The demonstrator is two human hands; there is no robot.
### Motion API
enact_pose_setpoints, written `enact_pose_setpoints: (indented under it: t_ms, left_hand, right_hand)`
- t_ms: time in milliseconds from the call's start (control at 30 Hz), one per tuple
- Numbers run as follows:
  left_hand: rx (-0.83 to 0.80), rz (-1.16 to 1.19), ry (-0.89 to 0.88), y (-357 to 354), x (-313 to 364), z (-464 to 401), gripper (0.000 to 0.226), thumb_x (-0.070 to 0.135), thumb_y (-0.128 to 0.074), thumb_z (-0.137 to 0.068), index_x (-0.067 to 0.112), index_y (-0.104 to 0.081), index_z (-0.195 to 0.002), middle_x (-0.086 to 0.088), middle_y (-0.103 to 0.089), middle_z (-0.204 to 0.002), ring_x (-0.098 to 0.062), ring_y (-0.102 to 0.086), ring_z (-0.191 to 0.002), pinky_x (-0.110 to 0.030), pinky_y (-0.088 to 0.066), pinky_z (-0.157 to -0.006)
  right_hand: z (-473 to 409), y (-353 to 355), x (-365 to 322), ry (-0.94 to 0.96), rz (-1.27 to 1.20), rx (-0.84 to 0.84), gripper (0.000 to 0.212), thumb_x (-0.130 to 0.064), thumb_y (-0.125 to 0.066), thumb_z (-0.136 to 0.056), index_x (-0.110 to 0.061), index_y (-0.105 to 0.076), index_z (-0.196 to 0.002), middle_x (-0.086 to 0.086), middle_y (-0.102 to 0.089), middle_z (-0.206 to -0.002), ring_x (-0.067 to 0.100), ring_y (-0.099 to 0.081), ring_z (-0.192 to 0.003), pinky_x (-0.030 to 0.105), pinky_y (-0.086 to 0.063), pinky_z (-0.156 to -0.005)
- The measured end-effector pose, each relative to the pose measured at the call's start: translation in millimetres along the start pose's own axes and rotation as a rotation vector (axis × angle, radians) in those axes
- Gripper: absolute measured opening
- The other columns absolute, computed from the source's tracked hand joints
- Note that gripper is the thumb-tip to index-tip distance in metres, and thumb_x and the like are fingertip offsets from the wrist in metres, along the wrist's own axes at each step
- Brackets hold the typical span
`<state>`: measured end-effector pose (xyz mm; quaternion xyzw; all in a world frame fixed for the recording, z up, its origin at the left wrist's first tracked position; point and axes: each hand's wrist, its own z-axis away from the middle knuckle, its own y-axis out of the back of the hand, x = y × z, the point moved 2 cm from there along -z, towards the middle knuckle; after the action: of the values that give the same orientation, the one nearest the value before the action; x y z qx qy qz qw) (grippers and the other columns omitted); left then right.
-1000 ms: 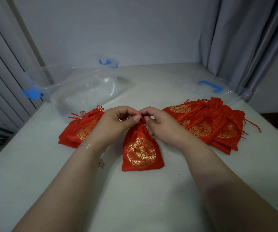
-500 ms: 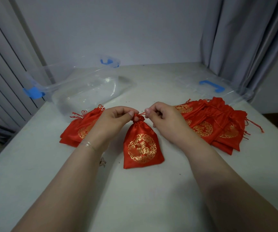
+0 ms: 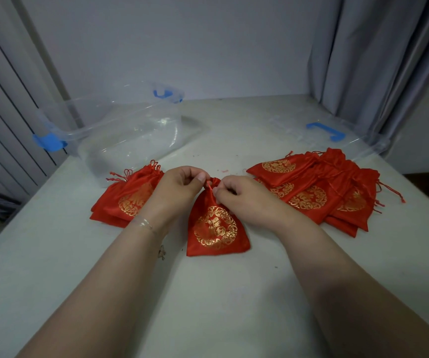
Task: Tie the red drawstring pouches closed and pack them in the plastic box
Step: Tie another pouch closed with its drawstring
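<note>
A red drawstring pouch with a gold round emblem lies flat on the table in front of me, its neck gathered tight. My left hand pinches the drawstring at the left of the neck. My right hand pinches the cord at the right of the neck, lower against the pouch. A small stack of red pouches lies to the left, partly behind my left hand. A larger heap of red pouches lies to the right. The clear plastic box with blue clips stands at the back left, nothing visible inside.
The box's clear lid with a blue handle lies at the back right, behind the heap. A grey curtain hangs at the right. The white table ends at its left edge near vertical blinds.
The pouch's neck has been pulled tight. My right hand has dropped from the cord's end to the right of the neck; my left hand stays at the neck.
</note>
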<state>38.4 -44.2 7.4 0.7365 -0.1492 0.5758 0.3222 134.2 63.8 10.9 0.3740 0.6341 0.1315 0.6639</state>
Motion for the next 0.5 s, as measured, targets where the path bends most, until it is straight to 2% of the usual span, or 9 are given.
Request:
enact_pose_setpoints:
  t_ms: [100,233,367,500]
  left_hand:
    - [-0.012,-0.044,-0.002,-0.6,-0.6,-0.3,0.020,0.010,-0.050,-0.096,0.012,-0.065,-0.083,0.004,-0.065,-0.077,0.011,-0.055,-0.056,-0.003,-0.036,-0.053]
    - [-0.041,-0.038,0.030,3.4,-3.0,-1.3,0.015,0.013,-0.055,-0.094,0.014,-0.067,-0.085,0.002,-0.066,-0.079,0.009,-0.055,-0.056,-0.005,-0.038,-0.052]
    - [-0.092,0.035,0.073,3.5,-3.2,-1.3,0.003,0.007,-0.067,-0.084,0.010,-0.068,-0.084,-0.004,-0.060,-0.070,0.000,-0.052,-0.055,-0.009,-0.041,-0.051]
    - [-0.049,0.065,0.074,4.8,-1.4,-0.4,0.008,0.003,-0.069,-0.082,0.011,-0.069,-0.079,0.009,-0.061,-0.055,0.003,-0.054,-0.049,-0.008,-0.040,-0.048]
  right_hand:
    - [-0.2,-0.7,0.8,-0.034,-0.009,-0.007,0.028,-0.028,-0.048,-0.095,-0.007,-0.062,-0.083,-0.001,-0.058,-0.068,0.018,-0.058,-0.069,0.034,-0.046,-0.065]
    - [-1.1,0.0,2.9,-0.077,-0.029,-0.012,0.026,-0.027,-0.046,-0.096,-0.012,-0.061,-0.080,-0.006,-0.053,-0.060,0.011,-0.052,-0.061,0.028,-0.041,-0.062]
    - [-1.3,-0.9,4.5,-0.107,-0.066,-0.022,0.027,-0.025,-0.045,-0.096,-0.009,-0.063,-0.083,-0.005,-0.054,-0.059,0.009,-0.051,-0.056,0.027,-0.041,-0.058]
    - [-2.0,-0.5,5.9,-0.110,-0.086,-0.023,0.028,-0.027,-0.045,-0.096,-0.011,-0.062,-0.083,-0.006,-0.054,-0.060,0.007,-0.053,-0.055,0.024,-0.041,-0.058]
